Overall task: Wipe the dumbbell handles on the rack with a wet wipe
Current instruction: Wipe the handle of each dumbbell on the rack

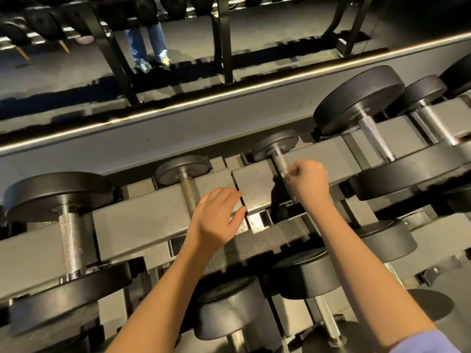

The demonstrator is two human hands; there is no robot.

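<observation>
A person's right hand (309,179) pinches a wet wipe (287,174) against a small dumbbell's handle (280,159) to scrub it; the left hand (216,215), fingers relaxed, braces on the rack (142,220).

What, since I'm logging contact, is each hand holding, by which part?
Right hand pinches a white wet wipe against the knurled steel handle of the small black dumbbell; left hand holds nothing.

Dim, hard overhead light, deep shadows, metal glare, edges bowed

No readable text, labels or numbers anywhere.
</observation>
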